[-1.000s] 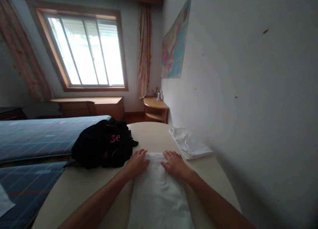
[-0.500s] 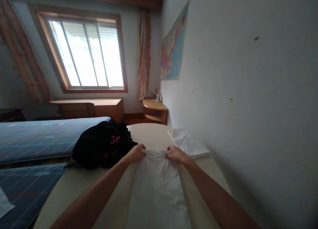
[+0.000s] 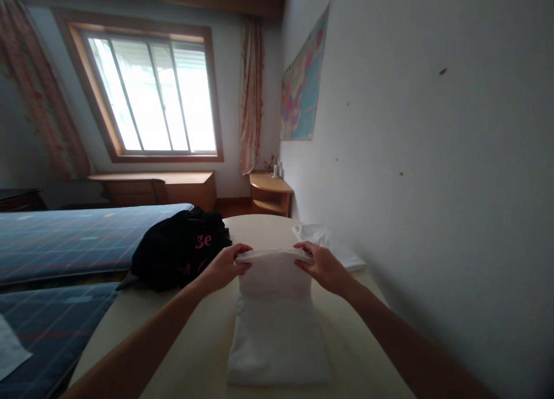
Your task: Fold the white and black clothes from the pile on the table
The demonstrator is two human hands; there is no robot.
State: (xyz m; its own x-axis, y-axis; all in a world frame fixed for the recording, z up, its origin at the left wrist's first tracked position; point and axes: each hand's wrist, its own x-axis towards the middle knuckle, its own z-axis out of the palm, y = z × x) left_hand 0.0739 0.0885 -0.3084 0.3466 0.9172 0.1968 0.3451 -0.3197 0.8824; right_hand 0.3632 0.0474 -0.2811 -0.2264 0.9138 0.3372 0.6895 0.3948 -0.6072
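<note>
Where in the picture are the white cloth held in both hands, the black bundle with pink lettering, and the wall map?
Held white cloth [image 3: 277, 318], head view: middle of its visible surface.
Black bundle [image 3: 179, 252], head view: middle of its front.
Wall map [image 3: 303, 87], head view: middle of its printed face.

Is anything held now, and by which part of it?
The white cloth, by its far edge: the left hand grips the left end, the right hand the right end.
</note>
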